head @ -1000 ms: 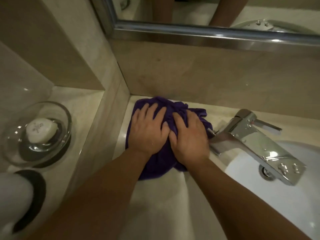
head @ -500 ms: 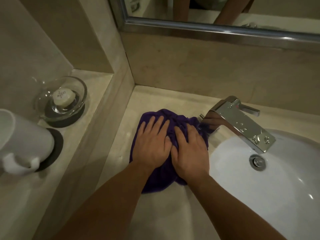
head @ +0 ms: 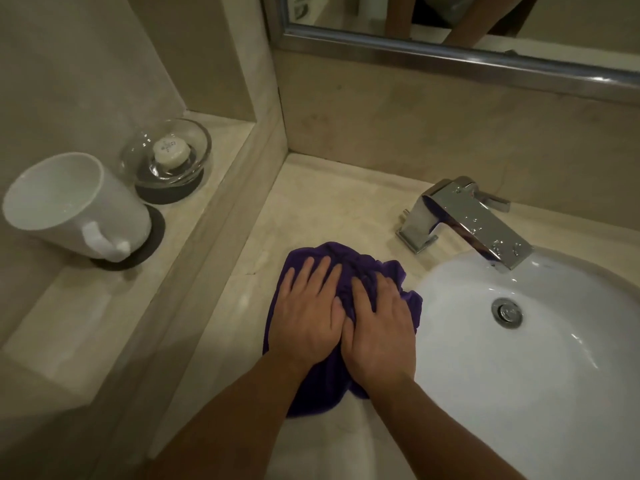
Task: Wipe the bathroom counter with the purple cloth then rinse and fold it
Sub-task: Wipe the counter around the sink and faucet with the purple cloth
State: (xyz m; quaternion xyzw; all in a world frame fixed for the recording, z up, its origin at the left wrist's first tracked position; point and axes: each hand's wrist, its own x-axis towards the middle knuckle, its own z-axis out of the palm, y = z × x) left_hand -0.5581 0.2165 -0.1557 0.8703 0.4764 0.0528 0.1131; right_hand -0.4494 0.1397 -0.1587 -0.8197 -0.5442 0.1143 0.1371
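Note:
The purple cloth (head: 317,393) lies bunched on the beige stone counter (head: 311,206), just left of the white sink. My left hand (head: 306,317) presses flat on the cloth's left half, fingers straight and spread. My right hand (head: 379,332) presses flat on its right half, thumb beside my left hand. Both palms cover the cloth's middle; its far edge and near end show around them.
A white sink basin (head: 554,393) with a metal drain (head: 506,312) lies to the right, a chrome faucet (head: 467,216) behind it. On a raised ledge at left stand a white mug (head: 69,206) and a glass soap dish (head: 166,157). A mirror (head: 450,15) hangs above the back wall.
Both hands have drawn the cloth toward me along the counter, from the back wall by the faucet to beside the sink's left rim.

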